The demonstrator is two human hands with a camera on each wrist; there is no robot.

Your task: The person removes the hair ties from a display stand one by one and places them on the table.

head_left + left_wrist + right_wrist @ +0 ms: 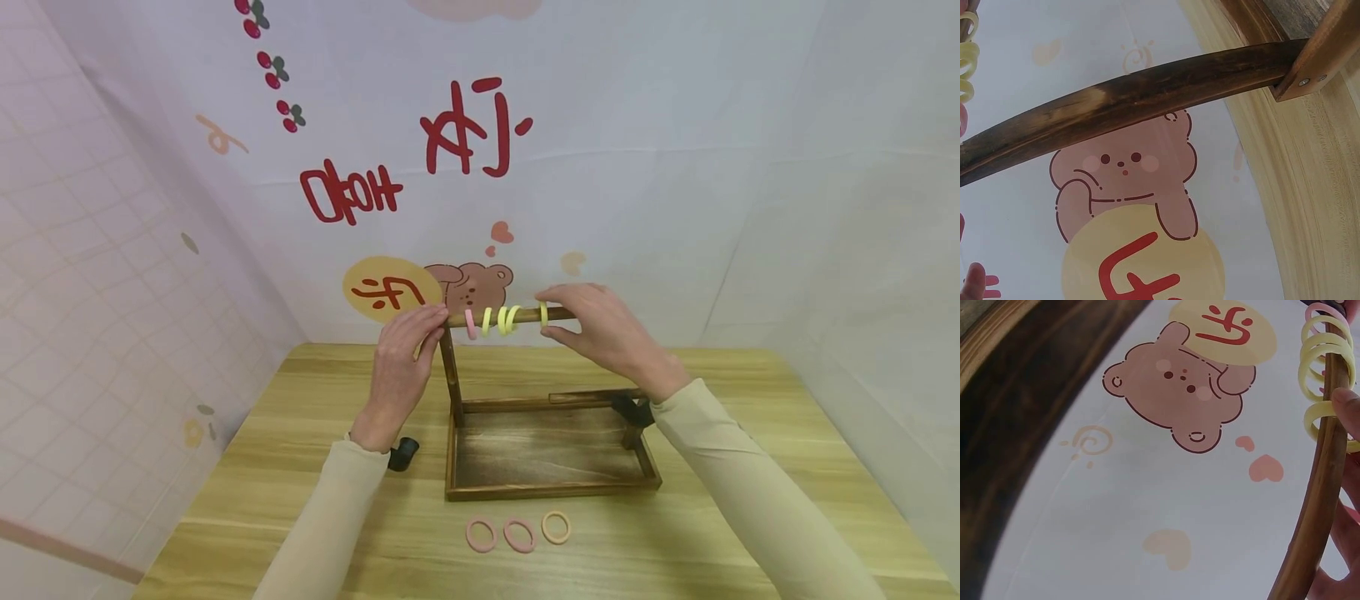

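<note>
My left hand (401, 358) grips the left end of a raised wooden bar (528, 315) at the top of an upright post (452, 379). Along the bar hang a pink ring (470, 323) and several yellow rings (502, 321). Farther right, my right hand (603, 325) pinches a single yellow ring (544, 314) that encircles the bar, thumb below and fingers above. That same yellow ring (1311, 422) shows beside the thumb in the right wrist view. In the left wrist view, only parts of the left fingers appear at the edge.
Below the bar, the stand's wooden tray base (555, 492) sits on the table (300, 500). In front of it lie two pink rings (468, 534) and a pale orange ring (545, 528). A black curved object (405, 454) shows beside the left wrist. Behind hangs a printed white sheet (637, 192).
</note>
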